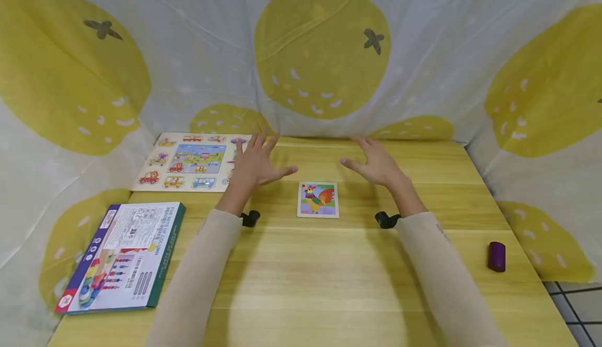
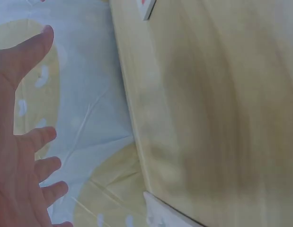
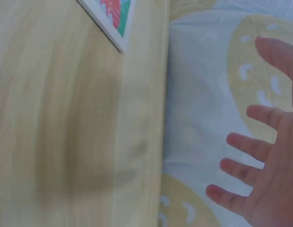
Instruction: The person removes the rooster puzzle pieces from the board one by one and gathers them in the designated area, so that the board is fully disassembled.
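Note:
In the head view, a small rooster picture puzzle (image 1: 318,199) lies flat on the wooden table between both hands. My left hand (image 1: 256,165) hovers to its upper left with spread fingers and holds nothing. Its fingers overlap the right edge of a vehicle picture board (image 1: 157,176) in that view. On the other side, my right hand (image 1: 376,163) hovers to the upper right of the rooster puzzle, fingers apart, palm free. Both wrist views show the fingers extended. A corner of the rooster puzzle (image 3: 115,23) appears at the top of the right wrist view.
A boxed toy set (image 1: 127,258) lies at the table's left edge, below the vehicle board. Near the right edge is a purple cylinder (image 1: 496,256). A pale curtain with yellow fruit prints (image 1: 324,49) hangs behind the table (image 1: 305,284) and along both sides.

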`<state>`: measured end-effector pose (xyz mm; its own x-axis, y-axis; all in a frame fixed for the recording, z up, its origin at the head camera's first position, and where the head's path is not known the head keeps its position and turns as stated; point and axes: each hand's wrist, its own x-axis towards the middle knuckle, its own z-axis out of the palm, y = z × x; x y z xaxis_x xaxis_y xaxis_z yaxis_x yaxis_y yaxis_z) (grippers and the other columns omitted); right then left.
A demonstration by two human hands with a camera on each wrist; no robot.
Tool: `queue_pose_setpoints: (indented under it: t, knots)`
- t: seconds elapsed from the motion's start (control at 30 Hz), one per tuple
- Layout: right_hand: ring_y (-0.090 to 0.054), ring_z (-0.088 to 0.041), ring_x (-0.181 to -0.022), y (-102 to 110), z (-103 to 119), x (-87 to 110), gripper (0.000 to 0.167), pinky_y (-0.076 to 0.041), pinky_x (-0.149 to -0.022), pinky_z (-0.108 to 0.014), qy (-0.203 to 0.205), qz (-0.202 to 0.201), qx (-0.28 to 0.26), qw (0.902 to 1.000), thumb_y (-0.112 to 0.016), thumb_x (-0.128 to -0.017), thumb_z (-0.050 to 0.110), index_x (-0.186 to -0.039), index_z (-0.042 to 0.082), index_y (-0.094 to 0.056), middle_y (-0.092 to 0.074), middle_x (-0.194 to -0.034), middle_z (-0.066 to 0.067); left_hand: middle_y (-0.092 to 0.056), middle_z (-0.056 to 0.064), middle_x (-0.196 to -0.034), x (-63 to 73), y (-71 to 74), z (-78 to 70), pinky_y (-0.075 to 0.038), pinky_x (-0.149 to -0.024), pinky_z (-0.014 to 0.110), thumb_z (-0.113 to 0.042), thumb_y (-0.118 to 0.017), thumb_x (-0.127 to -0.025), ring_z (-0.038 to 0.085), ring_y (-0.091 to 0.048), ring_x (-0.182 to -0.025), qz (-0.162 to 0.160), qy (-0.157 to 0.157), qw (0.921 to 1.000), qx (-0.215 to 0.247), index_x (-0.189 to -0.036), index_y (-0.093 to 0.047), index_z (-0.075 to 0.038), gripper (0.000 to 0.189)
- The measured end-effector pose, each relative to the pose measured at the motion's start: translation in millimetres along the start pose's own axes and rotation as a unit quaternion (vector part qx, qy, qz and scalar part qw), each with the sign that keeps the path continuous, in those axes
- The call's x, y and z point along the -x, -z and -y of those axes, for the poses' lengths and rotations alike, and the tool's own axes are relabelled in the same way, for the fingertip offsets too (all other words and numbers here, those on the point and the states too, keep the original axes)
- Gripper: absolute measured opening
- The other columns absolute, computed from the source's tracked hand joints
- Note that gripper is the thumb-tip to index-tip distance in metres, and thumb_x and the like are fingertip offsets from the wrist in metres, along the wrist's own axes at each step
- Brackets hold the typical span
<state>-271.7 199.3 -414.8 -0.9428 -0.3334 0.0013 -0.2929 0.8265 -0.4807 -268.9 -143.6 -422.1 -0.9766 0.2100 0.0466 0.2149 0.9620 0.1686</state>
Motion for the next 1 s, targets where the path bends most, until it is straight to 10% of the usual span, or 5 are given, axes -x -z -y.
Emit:
queue_pose_setpoints:
  t: [0.43, 1.0]
  knots:
    - [-0.042, -0.039, -0.147, -36.1, 4.2, 2.8, 0.053, -0.034, -0.119, -0.061, 0.055, -0.003, -0.086, 0.9948, -0.063, -0.101, 0.04, -0.144, 0.01, -0.058, -0.05, -0.155, -0.013, -0.028, 0.013, -0.17, 33.3, -35.3, -23.9, -0.024, -0.127, 0.055, -0.063, -0.069, -0.087, 0.038, -0.029, -0.155, 0.023, -0.062, 0.9922, 0.106, -0.161, -0.037, -0.014, 0.095]
    - [-0.055, -0.035, -0.133, -66.6, 14.3, 0.5, 0.037, -0.05, -0.108, -0.053, 0.055, 0.012, -0.174, 0.9832, -0.063, -0.103, 0.021, -0.139, 0.011, -0.064, -0.06, -0.146, -0.009, -0.03, 0.011, -0.169, 66.2, -58.4, -76.1, -0.026, -0.127, 0.052, -0.054, -0.06, -0.099, 0.032, -0.032, -0.155, 0.054, -0.151, 0.9838, 0.079, -0.164, -0.03, -0.013, 0.082]
